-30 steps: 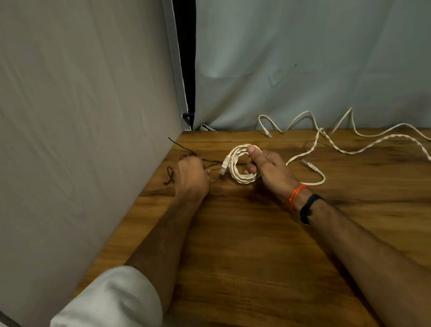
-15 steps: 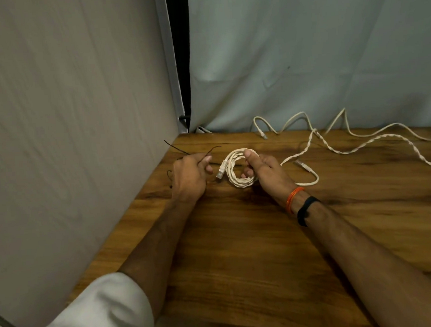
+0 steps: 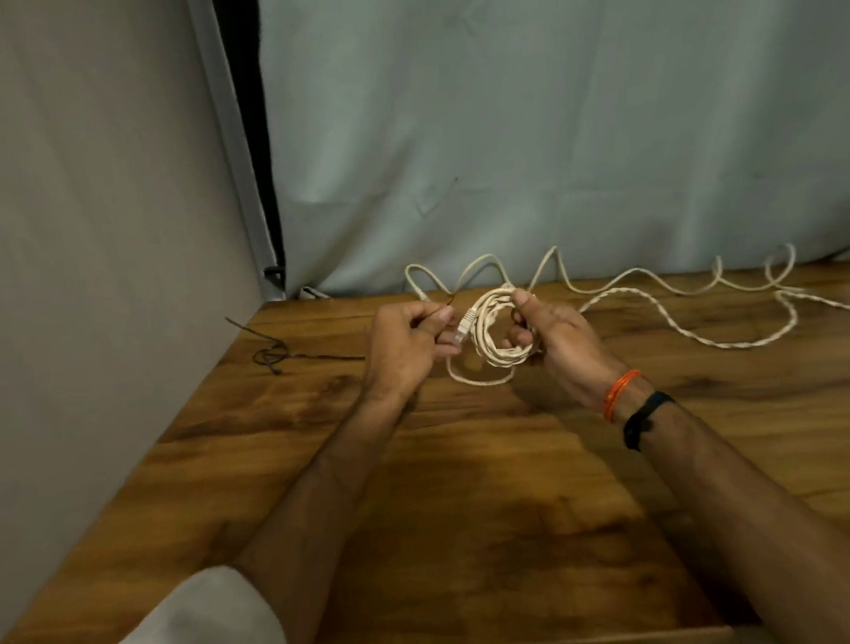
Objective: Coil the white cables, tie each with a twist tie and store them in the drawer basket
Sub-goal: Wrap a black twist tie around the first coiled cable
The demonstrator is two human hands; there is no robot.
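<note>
The coiled white cable point(image 3: 495, 334), a round bundle of braided cord, was held just above the far part of the wooden table point(image 3: 475, 494). The right hand point(image 3: 557, 342) pinched the coil's right side, thumb on top and fingers curled through the loop. The left hand point(image 3: 404, 346) gripped a thin black twist tie point(image 3: 442, 306) between thumb and fingers, just beside the coil's plug end point(image 3: 465, 322). More black ties point(image 3: 272, 355) lay tangled near the table's left edge, close to the fabric wall. A loose white cable point(image 3: 662, 287) snaked along the far edge, against the curtain. The near, glossy, grained tabletop lay open between the forearms.
</note>
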